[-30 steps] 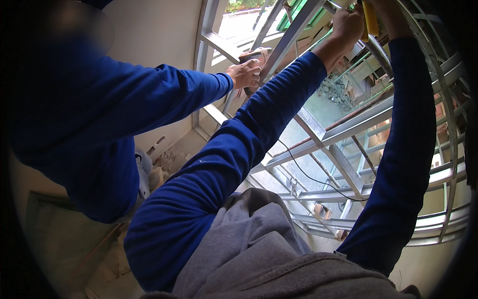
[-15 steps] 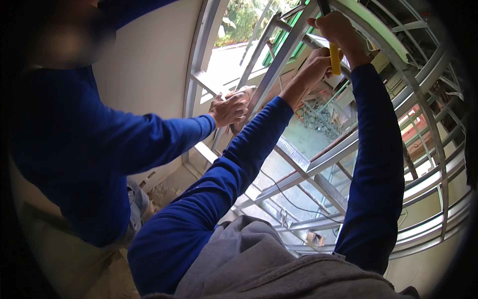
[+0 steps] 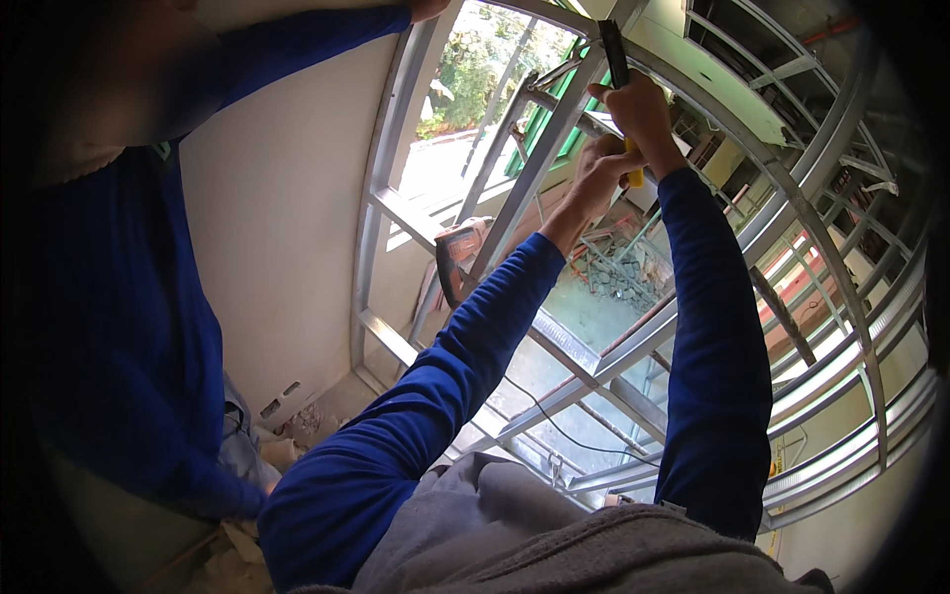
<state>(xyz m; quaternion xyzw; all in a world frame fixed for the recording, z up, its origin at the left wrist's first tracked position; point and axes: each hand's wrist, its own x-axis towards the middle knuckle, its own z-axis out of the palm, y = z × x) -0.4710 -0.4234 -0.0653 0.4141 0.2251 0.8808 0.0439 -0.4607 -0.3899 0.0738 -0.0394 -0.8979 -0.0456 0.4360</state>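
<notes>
Up at the metal stud frame (image 3: pixel 539 168), my right hand (image 3: pixel 641 117) is closed around a hand tool with a flat black upper part (image 3: pixel 614 54) and a yellow lower end (image 3: pixel 634 176); its exact kind does not show. Just below and to the left, my left hand (image 3: pixel 597 176) has its fingers curled in by the yellow end. What those fingers hold, if anything, is hidden. Both arms reach up and forward, beside an upright stud. An orange and dark object (image 3: pixel 460 255), perhaps a power tool, rests on the frame left of my left forearm.
A co-worker in blue (image 3: pixel 109 327) stands close on my left, one hand (image 3: pixel 427 10) at the frame's top. Beyond them is a pale wall panel (image 3: pixel 277 198). A curved metal lattice (image 3: pixel 841 267) spans the right side. Rubble (image 3: pixel 623 267) and a dark cable (image 3: pixel 564 436) lie beyond the frame.
The co-worker's hand has left the orange and dark object; a hand now shows higher on the frame. My hands appear slightly further left and lower, with more of the tool's black part showing.
</notes>
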